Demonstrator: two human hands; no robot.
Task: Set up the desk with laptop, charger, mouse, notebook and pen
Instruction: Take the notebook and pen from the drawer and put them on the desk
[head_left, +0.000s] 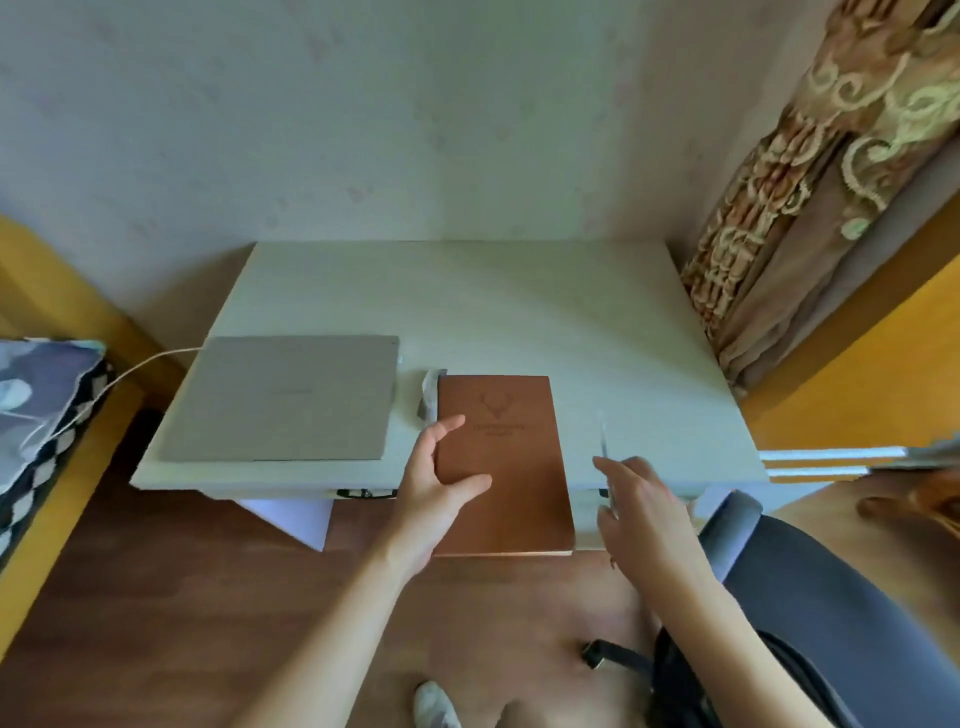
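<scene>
Bare forearms, no sleeves; a pale shoe (435, 705).

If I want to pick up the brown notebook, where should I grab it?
Probably the near short edge of the brown notebook. It lies flat and closed, and that end seems to stick out past the front of the desk, so fingers can slip underneath from your side with a thumb on top. The left hand already rests on its left edge.

Closed grey laptop (280, 397) on table (519, 301) at left, white cable (104, 387) running off its left side. Brown notebook (501, 462) just right of it, near end overhanging table edge. Left hand (436, 488) w/ fingers (448, 427) open on notebook's left edge. Right hand (641, 512) holds pen (605, 452), blurred.
</scene>
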